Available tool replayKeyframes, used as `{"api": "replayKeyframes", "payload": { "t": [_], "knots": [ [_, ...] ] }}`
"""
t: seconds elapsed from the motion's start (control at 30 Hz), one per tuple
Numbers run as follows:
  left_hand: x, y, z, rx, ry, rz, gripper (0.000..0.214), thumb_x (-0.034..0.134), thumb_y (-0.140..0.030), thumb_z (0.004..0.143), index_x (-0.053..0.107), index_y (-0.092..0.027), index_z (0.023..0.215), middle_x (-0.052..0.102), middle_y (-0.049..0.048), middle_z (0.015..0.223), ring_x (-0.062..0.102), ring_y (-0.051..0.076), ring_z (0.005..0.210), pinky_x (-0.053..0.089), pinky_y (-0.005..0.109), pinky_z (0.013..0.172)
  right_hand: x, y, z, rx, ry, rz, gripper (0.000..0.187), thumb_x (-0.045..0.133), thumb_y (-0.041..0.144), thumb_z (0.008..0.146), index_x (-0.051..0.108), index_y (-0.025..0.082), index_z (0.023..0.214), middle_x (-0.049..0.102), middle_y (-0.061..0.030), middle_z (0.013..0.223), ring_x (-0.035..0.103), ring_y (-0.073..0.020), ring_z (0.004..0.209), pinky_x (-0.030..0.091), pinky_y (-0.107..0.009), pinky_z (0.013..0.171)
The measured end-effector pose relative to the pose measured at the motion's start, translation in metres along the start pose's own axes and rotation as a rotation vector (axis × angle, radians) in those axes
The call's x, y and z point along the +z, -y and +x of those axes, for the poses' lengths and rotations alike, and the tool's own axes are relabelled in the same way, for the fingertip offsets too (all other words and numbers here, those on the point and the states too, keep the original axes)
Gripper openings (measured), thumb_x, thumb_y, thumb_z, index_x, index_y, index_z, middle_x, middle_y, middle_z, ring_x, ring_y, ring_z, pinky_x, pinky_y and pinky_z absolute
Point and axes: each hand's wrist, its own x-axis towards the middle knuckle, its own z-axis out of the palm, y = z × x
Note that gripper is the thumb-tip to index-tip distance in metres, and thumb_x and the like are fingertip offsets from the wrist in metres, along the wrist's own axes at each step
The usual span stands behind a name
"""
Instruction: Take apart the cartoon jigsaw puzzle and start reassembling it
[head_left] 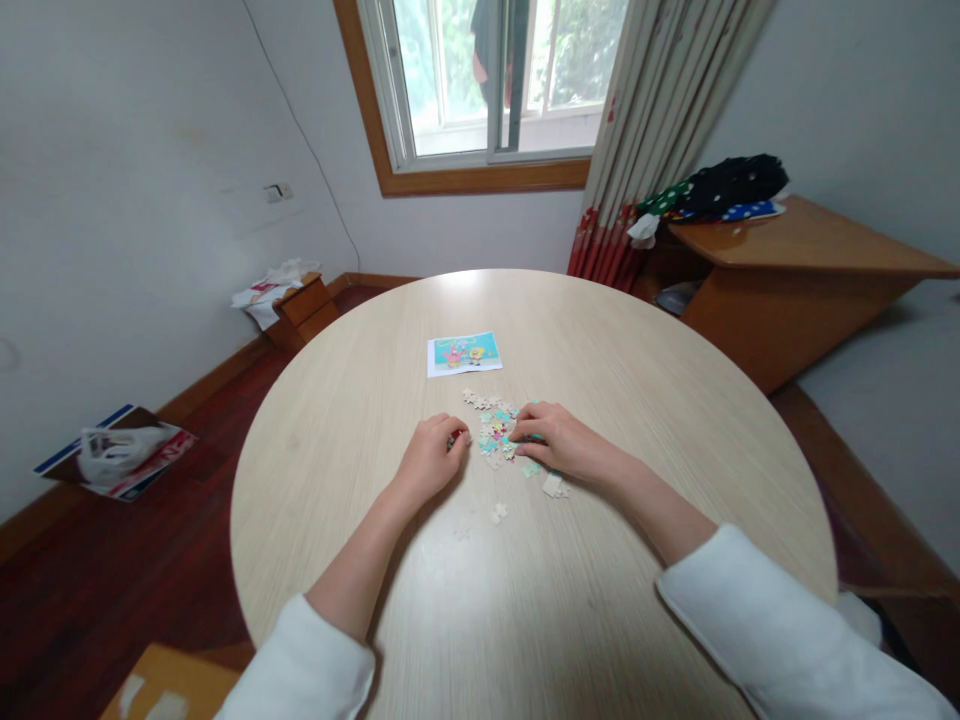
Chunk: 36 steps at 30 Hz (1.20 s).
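Observation:
A small heap of jigsaw puzzle pieces [495, 432], some turquoise, pink and yellow, others pale side up, lies mid-table. Just left of the heap, my left hand [433, 455] is closed, with bits of colour showing between its curled fingers; they look like a jigsaw puzzle piece. My right hand [559, 440] reaches over the heap's right side, fingers bent and apart, tips touching or just above the pieces. Beyond the heap lies a picture sheet [466, 353] with a pink and a yellow cartoon figure on turquoise.
The round pale wooden table [337, 400] fills the middle. A few pale loose pieces [499, 513] lie nearer me, others [555, 486] below my right wrist. A wooden desk [787, 270] with cloths stands at right; a small wooden stool [304, 305] at left.

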Motion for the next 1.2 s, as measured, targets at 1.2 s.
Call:
{"api": "replayKeyframes", "payload": {
  "t": [1.2],
  "knots": [
    [0.000, -0.019, -0.003, -0.004, -0.006, -0.229, 0.022, 0.053, -0.024, 0.082, 0.055, -0.016, 0.061, 0.054, -0.0017, 0.059, 0.046, 0.010, 0.057, 0.035, 0.023, 0.057, 0.029, 0.031, 0.012, 0.449, -0.079, 1.211, 0.039, 0.075, 0.035, 0.064, 0.068, 0.013, 0.095, 0.066, -0.0012, 0.067, 0.059, -0.0101, 0.058, 0.047, -0.026, 0.057]
  ]
}}
